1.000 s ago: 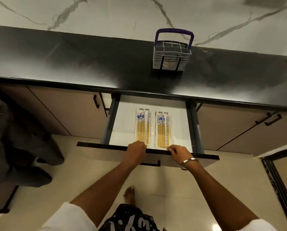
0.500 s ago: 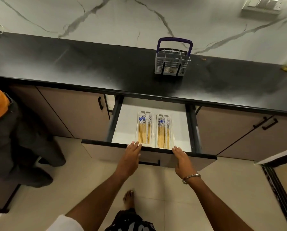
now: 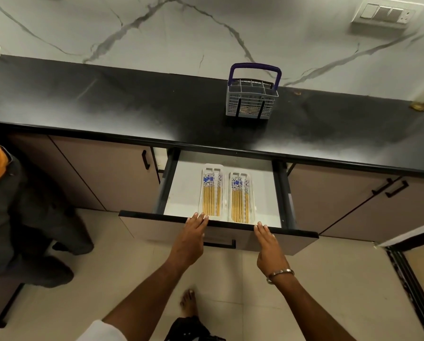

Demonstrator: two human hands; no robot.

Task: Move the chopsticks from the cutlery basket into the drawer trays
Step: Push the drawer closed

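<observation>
Head view: the task looks close to done. 2 trays lie side by side in the open drawer (image 3: 181, 193), just beyond the fingertips, and both carry chopsticks: the left tray (image 3: 211, 191) ahead of the left hand (image 3: 190, 238), the right tray (image 3: 241, 196) between the 2 hands. Farther beyond them, on the black counter (image 3: 107, 107), stands the cutlery basket (image 3: 251, 103); something pale shows low through its mesh, but I cannot tell whether chopsticks remain.

Both hands are spread flat, fingers straight, holding nothing. Their fingertips rest on the top edge of the drawer front, the right hand (image 3: 270, 247) beside the right tray's near end. Likely only closing the drawer is left.
</observation>
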